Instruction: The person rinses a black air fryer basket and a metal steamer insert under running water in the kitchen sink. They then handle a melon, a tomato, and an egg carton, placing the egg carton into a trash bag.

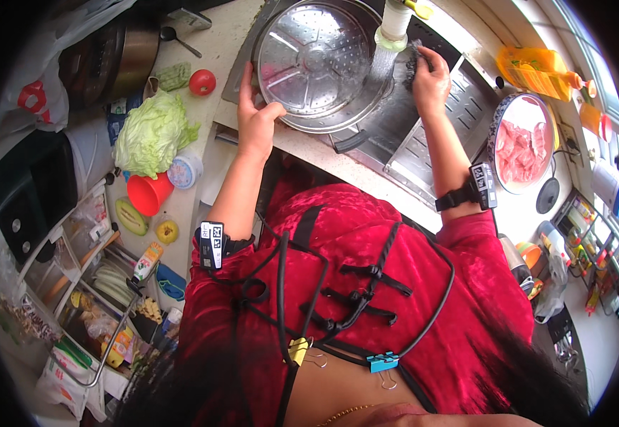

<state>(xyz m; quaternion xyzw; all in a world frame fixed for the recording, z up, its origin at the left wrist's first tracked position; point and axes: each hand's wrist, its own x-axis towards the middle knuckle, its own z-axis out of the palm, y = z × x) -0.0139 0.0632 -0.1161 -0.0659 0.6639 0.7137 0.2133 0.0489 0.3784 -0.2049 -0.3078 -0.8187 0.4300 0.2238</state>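
Note:
A round perforated metal steamer tray (315, 58) sits tilted in the sink area, over a larger metal pan (336, 125) with a dark handle (351, 142). My left hand (256, 120) grips the tray's near left rim, thumb on top and fingers along the outside. Water streams from a faucet (394, 24) onto the right side of the tray. Just right of the stream, my right hand (431, 82) holds a steel wool scrubber (412, 66), clear of the tray. The fingertips of that hand are partly hidden by the scrubber.
Right of the sink (403, 125) are a slotted metal drainboard (461, 101) and a patterned bowl of raw meat (521, 147). At left lie a lettuce (152, 133), a tomato (202, 82), a red cup (149, 193), a cut melon (132, 216) and a spoon (179, 40).

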